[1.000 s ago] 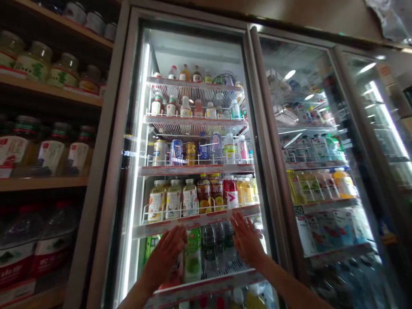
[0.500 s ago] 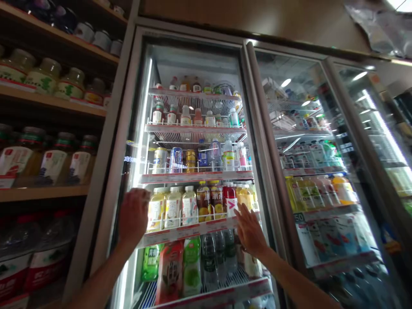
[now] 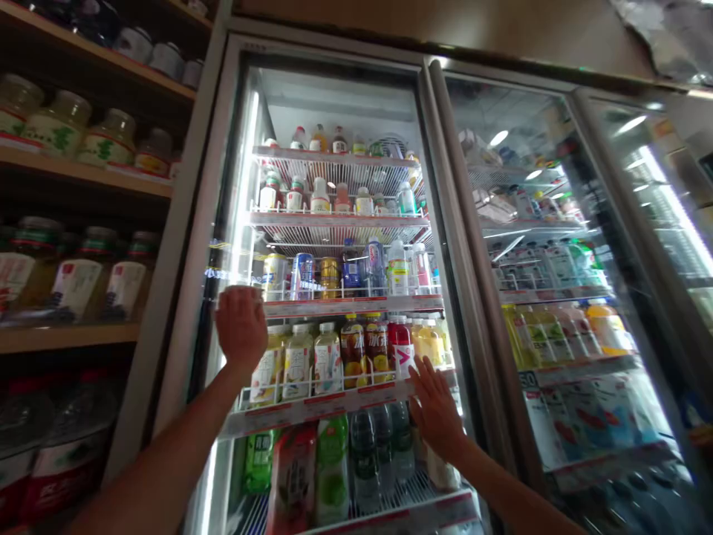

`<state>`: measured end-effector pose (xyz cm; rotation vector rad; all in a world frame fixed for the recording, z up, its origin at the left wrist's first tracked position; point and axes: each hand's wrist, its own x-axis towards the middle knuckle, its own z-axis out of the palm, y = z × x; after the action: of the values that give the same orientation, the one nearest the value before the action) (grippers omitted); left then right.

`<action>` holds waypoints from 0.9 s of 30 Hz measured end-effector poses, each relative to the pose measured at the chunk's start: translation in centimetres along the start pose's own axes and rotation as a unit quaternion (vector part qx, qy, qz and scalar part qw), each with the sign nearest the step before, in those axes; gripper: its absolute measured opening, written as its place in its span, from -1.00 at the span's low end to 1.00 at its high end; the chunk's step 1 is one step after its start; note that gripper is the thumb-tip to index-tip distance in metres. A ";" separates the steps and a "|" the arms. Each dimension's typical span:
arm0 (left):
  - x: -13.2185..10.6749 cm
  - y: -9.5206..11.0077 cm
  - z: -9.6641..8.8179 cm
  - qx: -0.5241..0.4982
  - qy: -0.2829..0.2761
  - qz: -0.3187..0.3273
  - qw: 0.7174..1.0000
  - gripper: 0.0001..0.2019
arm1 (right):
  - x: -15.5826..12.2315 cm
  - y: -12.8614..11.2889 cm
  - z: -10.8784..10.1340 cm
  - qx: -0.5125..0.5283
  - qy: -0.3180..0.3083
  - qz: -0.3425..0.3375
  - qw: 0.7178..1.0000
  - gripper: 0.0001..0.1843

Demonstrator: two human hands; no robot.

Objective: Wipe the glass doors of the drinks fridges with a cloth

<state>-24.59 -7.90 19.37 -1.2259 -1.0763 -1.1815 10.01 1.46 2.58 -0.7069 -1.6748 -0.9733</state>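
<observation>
I stand before a glass-door drinks cooler. My left hand lies against the glass near the door's left edge, level with the shelf of yellow juice bottles; its fingers are close together and point up, with nothing in them. Lower and to the right, my right hand presses flat on the glass with fingers spread, just below a red bottle and over the dark bottles on the shelf beneath. Cans fill the shelf above my left hand.
Wooden shelves at the left carry jars and large bottles. A second glass-door cooler with more drinks stands to the right, and a third one beyond it. A brown panel runs above the coolers.
My left hand has slid up and to the left across the glass, from the lower shelf to the juice shelf. My right hand stayed on the glass near the door's right side.
</observation>
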 end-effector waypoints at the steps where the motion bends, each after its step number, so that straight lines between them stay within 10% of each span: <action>1: -0.1 0.6 0.4 -0.004 -0.020 0.041 0.999 -0.55 | 0.0 0.0 0.0 0.000 0.002 0.002 1.000 -0.29; 4: -0.3 1.2 1.0 -0.016 -0.086 0.172 0.981 -0.60 | -0.4 0.1 0.1 0.006 -0.002 0.008 1.000 -0.31; 9: 0.7 0.9 0.8 -0.010 0.045 0.021 0.999 -0.52 | 0.6 0.1 -0.8 0.032 0.000 -0.001 0.999 -0.37; 16: -3.1 7.8 3.3 -0.085 -0.068 0.153 0.982 -0.41 | 12.6 -6.8 -1.7 0.179 0.050 -0.051 0.981 -0.51; 20: -4.9 5.9 2.3 -0.030 -0.061 0.053 0.996 -0.30 | 17.8 -10.9 -0.8 0.169 -0.068 -0.038 0.982 -0.53; 27: -5.8 2.5 0.2 0.006 -0.086 0.075 0.993 -0.29 | 19.4 -14.5 0.4 0.067 -0.039 -0.090 0.993 -0.50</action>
<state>-22.67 -7.40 13.41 -1.3933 -1.0947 -0.9674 -7.93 -5.55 17.28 -0.5165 -1.8793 -0.9581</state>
